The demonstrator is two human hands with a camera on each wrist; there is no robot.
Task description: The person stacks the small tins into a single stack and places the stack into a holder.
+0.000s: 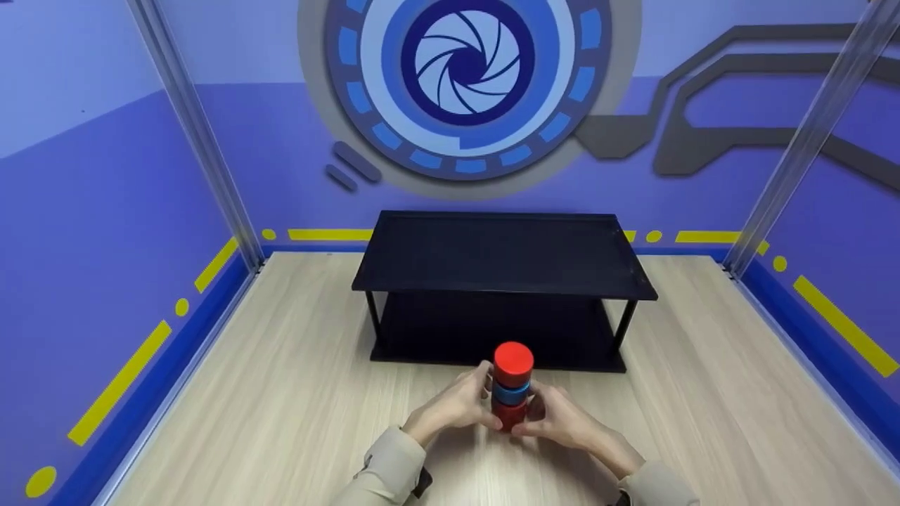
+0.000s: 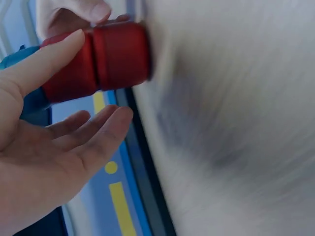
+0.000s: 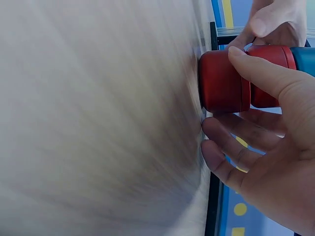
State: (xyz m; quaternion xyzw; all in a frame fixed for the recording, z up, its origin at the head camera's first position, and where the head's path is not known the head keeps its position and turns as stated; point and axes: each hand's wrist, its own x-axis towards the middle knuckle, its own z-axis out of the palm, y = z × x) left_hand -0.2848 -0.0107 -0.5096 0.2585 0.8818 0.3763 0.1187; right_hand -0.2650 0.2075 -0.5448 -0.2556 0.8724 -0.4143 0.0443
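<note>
A red and blue stack of cylinders (image 1: 513,362) stands upright on the wooden table, in front of a black two-tier shelf (image 1: 503,253). Its top is red, a blue band lies under that, and the lower part is red. My left hand (image 1: 457,399) holds it from the left, thumb on the near side; in the left wrist view that thumb lies along a red section (image 2: 120,56) while several fingers stay apart from it. From the right, my right hand (image 1: 562,418) grips the lower part between thumb and fingers. The bottom red section (image 3: 224,81) meets the tabletop.
The shelf's thin posts (image 1: 624,327) hold its upper tier above a black lower tier (image 1: 492,330). Around the pale wooden table (image 1: 281,393) rise blue-purple panels (image 1: 91,246) with metal corner posts (image 1: 200,140).
</note>
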